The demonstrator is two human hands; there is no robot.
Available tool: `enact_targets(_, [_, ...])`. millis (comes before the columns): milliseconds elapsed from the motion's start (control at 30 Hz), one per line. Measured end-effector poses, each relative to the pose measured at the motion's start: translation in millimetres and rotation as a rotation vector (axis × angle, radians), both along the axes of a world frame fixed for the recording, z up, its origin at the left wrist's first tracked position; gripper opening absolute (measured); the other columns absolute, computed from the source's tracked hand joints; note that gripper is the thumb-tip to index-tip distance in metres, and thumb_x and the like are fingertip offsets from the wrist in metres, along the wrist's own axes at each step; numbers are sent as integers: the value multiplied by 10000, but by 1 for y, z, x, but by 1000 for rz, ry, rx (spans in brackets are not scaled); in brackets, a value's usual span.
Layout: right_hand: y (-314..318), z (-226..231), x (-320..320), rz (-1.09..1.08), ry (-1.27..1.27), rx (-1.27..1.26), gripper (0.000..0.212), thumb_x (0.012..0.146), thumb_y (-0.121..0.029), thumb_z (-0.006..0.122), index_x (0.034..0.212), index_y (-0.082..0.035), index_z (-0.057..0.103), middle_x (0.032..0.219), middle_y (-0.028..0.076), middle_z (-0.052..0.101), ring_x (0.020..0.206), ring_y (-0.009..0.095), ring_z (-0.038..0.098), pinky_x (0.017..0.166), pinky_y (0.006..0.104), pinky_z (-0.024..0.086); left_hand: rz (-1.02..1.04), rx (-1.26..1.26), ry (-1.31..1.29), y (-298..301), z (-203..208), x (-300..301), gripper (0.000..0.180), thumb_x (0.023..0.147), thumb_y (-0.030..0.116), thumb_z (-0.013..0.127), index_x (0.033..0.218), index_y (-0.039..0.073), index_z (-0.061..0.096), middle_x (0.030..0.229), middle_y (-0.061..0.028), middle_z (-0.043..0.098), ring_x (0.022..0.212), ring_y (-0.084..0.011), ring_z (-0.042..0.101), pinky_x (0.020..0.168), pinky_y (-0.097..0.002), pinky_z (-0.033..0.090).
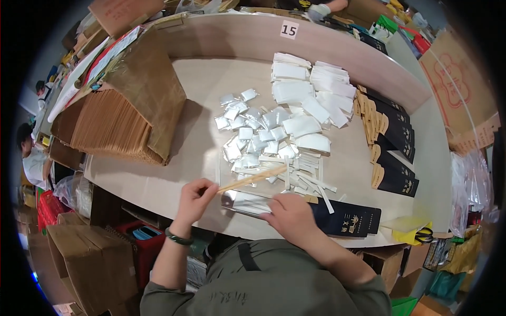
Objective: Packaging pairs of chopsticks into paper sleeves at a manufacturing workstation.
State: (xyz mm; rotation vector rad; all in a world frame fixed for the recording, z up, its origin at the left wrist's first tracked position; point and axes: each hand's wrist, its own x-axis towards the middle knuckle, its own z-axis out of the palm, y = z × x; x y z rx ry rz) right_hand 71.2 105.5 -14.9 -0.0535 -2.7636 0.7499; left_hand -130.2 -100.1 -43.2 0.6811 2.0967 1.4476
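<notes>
My left hand (196, 202), at the table's near edge, pinches one end of a pair of pale wooden chopsticks (254, 178), which slants up to the right. Its fingers are closed. My right hand (291, 215) has its fingers curled over the right end of a long, shiny packet (241, 203) with white contents. Its fingertips are partly hidden, but thumb and fingers seem to press on the packet. Right beside this hand lie black printed paper sleeves (345, 217). Just beyond the chopsticks spread small white packets in transparent film (245, 134) and thin white paper-wrapped sticks (308, 181).
Folded white napkins (295, 92) are stacked at the back. Filled black sleeves (392, 131) line the right side. A tilted cardboard box (113, 118) full of thin brown pieces stands left. Yellow-and-black scissors (423, 234) lie at the right edge. A low partition (226, 36) closes the back.
</notes>
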Motion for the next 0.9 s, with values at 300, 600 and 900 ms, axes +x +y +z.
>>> enact_targets(300, [22,-22,34,55,-18,-8,393,703,-217,825,950,-9,601,1329,243,511,1199,410,509,976,462,450,-452,-138,331,45,1,37,134,786,57,753,899,38,684,808,-115,653,792,-260,657,715,-343,529])
enact_targets(600, [12,-17,24,55,-77,-3,388,702,-192,801,981,-16,596,1290,241,533,1181,407,524,980,455,461,-256,-80,132,57,4,91,251,803,-15,648,1041,60,678,1027,-124,653,939,-303,659,799,-372,544])
enact_targets(900, [47,11,9,273,-128,-85,169,716,-148,717,873,-100,674,1048,163,606,894,323,613,731,397,507,-568,-341,878,53,35,58,600,635,195,822,1155,38,566,1044,-151,619,960,-330,600,803,-415,497])
